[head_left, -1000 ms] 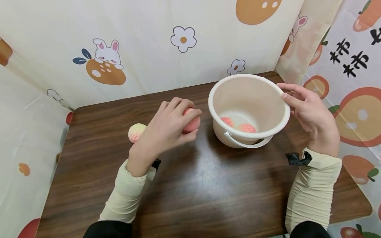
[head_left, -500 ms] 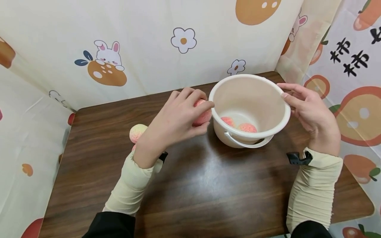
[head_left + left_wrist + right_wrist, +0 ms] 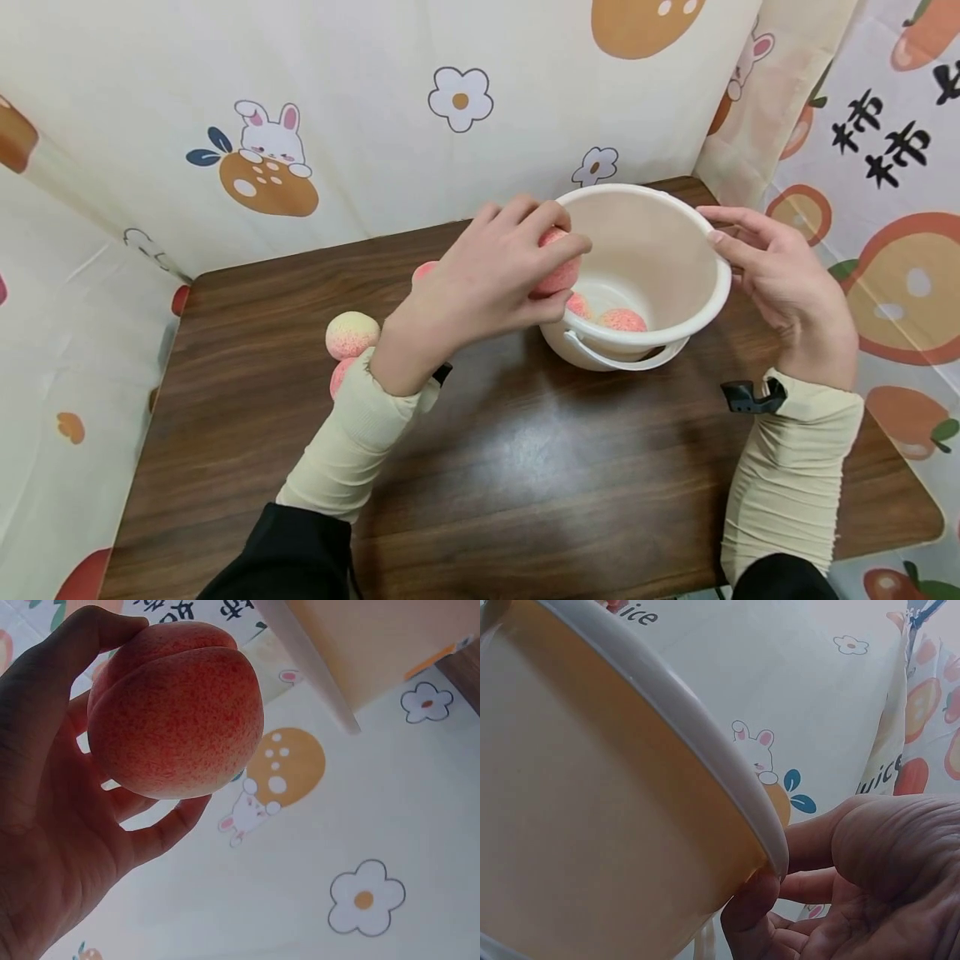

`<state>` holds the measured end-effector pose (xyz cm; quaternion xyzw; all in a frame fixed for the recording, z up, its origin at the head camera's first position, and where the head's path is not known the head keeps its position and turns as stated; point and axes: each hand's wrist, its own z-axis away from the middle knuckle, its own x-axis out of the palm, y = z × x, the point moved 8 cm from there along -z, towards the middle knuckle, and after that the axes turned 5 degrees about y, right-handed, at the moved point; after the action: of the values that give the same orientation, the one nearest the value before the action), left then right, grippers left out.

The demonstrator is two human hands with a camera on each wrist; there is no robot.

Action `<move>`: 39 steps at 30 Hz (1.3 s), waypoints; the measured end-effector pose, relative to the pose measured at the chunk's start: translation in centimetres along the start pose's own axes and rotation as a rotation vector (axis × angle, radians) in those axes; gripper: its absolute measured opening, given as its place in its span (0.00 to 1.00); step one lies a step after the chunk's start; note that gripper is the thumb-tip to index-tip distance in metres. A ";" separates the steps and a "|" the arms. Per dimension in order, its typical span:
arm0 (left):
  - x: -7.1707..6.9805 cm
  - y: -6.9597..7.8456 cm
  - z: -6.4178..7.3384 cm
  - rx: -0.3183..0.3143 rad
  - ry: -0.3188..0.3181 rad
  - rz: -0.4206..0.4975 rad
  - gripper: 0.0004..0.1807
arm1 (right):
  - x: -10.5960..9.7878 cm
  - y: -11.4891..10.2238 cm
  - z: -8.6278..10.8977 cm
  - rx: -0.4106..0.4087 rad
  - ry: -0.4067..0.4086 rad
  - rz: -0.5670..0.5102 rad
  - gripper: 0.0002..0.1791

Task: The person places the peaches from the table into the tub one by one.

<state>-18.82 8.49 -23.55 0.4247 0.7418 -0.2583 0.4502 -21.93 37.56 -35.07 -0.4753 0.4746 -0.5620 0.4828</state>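
Note:
In the head view my left hand (image 3: 487, 279) grips a pink-red peach (image 3: 560, 271) over the left rim of a white bucket (image 3: 637, 221). The left wrist view shows that same peach (image 3: 180, 712), its crease at the top, between thumb and fingertips. Two more peaches lie on the bucket's floor, one at the front (image 3: 622, 320) and one partly covered by the left hand. On the bucket's right side, my right hand (image 3: 791, 292) pinches the rim between thumb and fingers. The right wrist view has that rim (image 3: 705, 742) close up.
A yellow-pink peach (image 3: 352, 335) touches a pink peach (image 3: 341, 377) on the left of the brown wooden table (image 3: 510, 492). Another peach (image 3: 423, 272) shows partly behind the left hand. The bucket's handle (image 3: 626, 362) hangs at its front. Patterned cloth (image 3: 375, 150) encloses the table's back and sides.
My left hand has carried the peach rightward from above the table to over the bucket's left rim. More peaches on the table have come into sight. The right hand keeps its place.

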 end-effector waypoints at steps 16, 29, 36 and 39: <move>2.9 0.0 -3.9 0.058 -0.107 0.023 0.14 | 0.7 -0.2 -0.5 -0.018 -0.034 -0.009 0.20; 7.4 0.5 -7.7 0.085 -0.267 0.042 0.14 | 0.3 -0.1 -0.3 -0.016 -0.031 -0.026 0.18; 9.9 0.6 -8.9 0.081 -0.370 0.044 0.16 | 0.1 -0.2 -0.2 -0.020 -0.025 -0.016 0.19; 10.7 0.6 -9.1 0.077 -0.407 0.088 0.15 | 0.1 -0.2 -0.2 -0.020 -0.025 -0.010 0.18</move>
<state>-24.94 20.04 -28.87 0.4125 0.6058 -0.3471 0.5851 -22.13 37.45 -34.89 -0.4895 0.4718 -0.5534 0.4812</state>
